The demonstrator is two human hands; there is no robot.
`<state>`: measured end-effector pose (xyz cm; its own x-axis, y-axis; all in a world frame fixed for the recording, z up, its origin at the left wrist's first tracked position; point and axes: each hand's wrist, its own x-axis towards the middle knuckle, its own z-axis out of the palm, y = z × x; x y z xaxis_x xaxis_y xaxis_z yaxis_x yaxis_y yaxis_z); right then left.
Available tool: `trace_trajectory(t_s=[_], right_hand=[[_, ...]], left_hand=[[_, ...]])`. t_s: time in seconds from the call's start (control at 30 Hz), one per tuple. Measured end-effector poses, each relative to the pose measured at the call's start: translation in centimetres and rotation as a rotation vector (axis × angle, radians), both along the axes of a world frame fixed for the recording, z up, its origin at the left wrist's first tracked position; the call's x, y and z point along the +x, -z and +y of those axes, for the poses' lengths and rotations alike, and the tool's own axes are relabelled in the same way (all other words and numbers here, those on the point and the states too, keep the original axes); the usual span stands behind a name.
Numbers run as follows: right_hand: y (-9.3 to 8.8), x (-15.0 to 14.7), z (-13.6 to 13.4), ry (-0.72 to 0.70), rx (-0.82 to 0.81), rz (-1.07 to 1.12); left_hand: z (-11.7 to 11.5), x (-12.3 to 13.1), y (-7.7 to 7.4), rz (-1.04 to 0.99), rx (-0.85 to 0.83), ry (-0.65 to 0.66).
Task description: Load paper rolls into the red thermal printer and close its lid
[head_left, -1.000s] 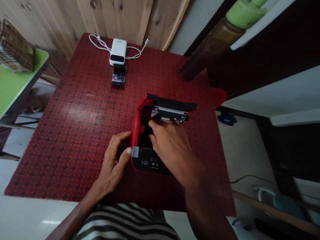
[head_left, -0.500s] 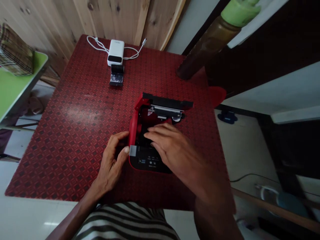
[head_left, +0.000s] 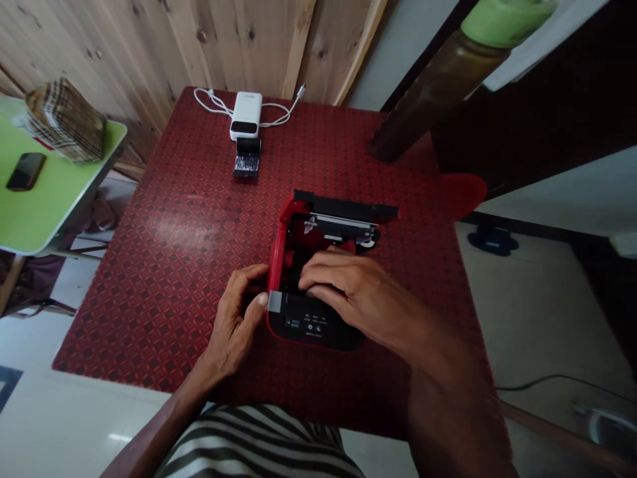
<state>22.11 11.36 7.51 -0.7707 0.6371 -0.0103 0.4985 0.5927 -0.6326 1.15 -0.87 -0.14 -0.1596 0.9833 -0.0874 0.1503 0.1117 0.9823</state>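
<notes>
A red-and-black machine (head_left: 314, 326), which looks like a small printer, stands on the patterned red table with its lid (head_left: 343, 204) raised. Its black front panel bears small markings and a grey patch at the left corner. My left hand (head_left: 237, 322) steadies that left side, thumb at the front corner and fingers against the red wall. Over the open inside, my right hand (head_left: 343, 282) reaches down with its fingers bent together. Their tips are in the dark cavity, and whatever they hold is hidden.
Near the table's back edge lie a white power bank (head_left: 247, 114) with a white cable and a small black roll (head_left: 247, 156) with a strip pulled out. A green-capped brown bottle (head_left: 438, 86) stands at the back right. A green table (head_left: 44, 219) at left holds a plaid bag and phone.
The view has shifted, so the table's things appear farther right and slightly lower. The right hand's fingers have bent further down into the machine. The left hand keeps its place on the side.
</notes>
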Motion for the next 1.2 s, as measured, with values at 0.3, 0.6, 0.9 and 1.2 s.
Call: trace_trajectory(t_s=[0.3, 0.6, 0.9, 1.2], right_hand=[[-1.4, 0.5, -4.8, 0.256, 0.425, 0.123], [0.8, 0.1, -9.5, 0.35, 0.525, 0.117], [1.8, -0.1, -10.9, 0.395, 0.682, 0.089], [2.4, -0.2, -10.5, 0.456, 0.62, 0.074]], left_hand=[[3.0, -0.5, -3.2, 0.036, 0.119, -0.092], [9.5, 0.5, -7.7, 0.091, 0.356, 0.036], [5.0, 0.6, -5.5, 0.046, 0.249, -0.052], [2.9, 0.9, -3.1, -0.295, -0.101, 0.001]])
